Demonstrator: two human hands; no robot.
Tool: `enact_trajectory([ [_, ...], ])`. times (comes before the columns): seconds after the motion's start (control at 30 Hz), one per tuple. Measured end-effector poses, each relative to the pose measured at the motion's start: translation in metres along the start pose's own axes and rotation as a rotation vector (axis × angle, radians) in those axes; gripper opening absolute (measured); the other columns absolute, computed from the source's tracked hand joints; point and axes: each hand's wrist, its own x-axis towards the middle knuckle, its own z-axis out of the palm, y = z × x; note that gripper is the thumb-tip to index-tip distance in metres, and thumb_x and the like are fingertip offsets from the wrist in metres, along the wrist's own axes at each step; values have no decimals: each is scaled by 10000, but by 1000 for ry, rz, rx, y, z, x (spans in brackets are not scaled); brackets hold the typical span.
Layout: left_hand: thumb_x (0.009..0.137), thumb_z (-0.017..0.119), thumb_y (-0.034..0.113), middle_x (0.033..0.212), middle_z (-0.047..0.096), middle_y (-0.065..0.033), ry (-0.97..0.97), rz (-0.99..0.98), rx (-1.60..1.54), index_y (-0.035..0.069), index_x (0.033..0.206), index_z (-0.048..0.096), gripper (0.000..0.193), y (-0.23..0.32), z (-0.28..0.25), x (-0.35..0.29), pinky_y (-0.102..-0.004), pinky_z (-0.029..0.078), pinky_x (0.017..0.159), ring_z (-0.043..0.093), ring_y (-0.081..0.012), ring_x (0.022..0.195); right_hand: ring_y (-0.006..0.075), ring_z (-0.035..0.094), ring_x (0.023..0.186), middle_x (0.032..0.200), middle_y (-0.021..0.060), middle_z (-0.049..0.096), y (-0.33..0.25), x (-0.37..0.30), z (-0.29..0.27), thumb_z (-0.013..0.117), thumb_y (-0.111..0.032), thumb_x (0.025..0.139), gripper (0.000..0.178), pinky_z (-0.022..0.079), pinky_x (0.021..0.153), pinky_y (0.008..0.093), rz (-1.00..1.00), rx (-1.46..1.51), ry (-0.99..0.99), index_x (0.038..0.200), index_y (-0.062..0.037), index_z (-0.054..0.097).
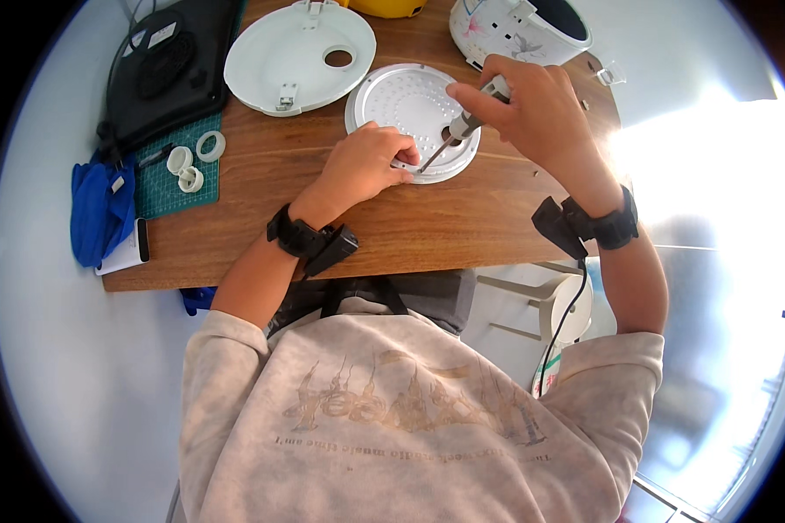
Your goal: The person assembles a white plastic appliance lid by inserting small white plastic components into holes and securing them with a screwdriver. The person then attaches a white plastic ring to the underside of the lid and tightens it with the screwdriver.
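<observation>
White round studded disc (pixel 401 109) on the brown wood-grain counter (pixel 401 228), inward of its front edge, near rim pinched by left hand (pixel 365 164) fingers; grey-handled metal screwdriver (pixel 467 125), gripped by right hand (pixel 532 105) fingers, its slant risking a slip into the left.

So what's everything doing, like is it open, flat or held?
Studded white disc: lying flat
Screwdriver: held slanting, tip at disc's rim
Right fingers: closed round the screwdriver's handle
Left fingers: at the disc's near rim
White cover: lying, round hole showing
Flowered pot: open
White ring: lying flat
Blue cloth: bunched up
</observation>
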Motion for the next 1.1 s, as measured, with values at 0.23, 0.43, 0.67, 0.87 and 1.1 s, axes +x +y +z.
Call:
enact_trajectory([
  [0.23, 820, 795, 164, 992, 743, -48, -28, 76, 17, 117, 1010, 763, 199, -8, -5, 3, -386, 537, 852, 656, -256, 978, 286, 666, 703, 945, 116, 682, -4, -9, 5, 762, -305, 900, 337, 524, 680, 384, -46, 113, 63, 1069, -46, 626],
  [0.43, 863, 749, 191, 1002, 743, -55, 0, 141, 6, 126, 1017, 774, 169, -12, -3, 2, -400, 534, 860, 655, -268, 987, 333, 634, 698, 1093, 127, 617, -15, -17, 4, 742, -152, 885, 343, 521, 676, 403, -162, 237, -12, 1147, -61, 541],
  [0.67, 870, 749, 201, 1004, 742, -43, -10, 72, -8, 133, 1011, 782, 160, -7, -2, 2, -394, 533, 872, 650, -265, 998, 215, 684, 687, 920, 121, 712, -7, -14, -15, 728, -104, 899, 312, 549, 657, 312, -98, 278, -112, 1191, -74, 621],
  [0.87, 871, 754, 205, 998, 741, -31, -39, 31, 1, 145, 1019, 786, 163, -7, -3, 4, -389, 537, 870, 646, -254, 1004, 312, 677, 636, 698, 147, 683, -7, -5, -26, 757, -217, 885, 258, 518, 593, 364, -41, 174, -154, 1013, -14, 661],
  [1.1, 875, 761, 206, 1020, 735, -44, -40, 22, -20, 118, 1032, 777, 181, -5, -4, 2, -380, 510, 869, 622, -252, 1003, 332, 610, 495, 527, 112, 598, -1, -7, -4, 722, -465, 896, 404, 493, 499, 396, -59, -187, 23, 842, -68, 671],
])
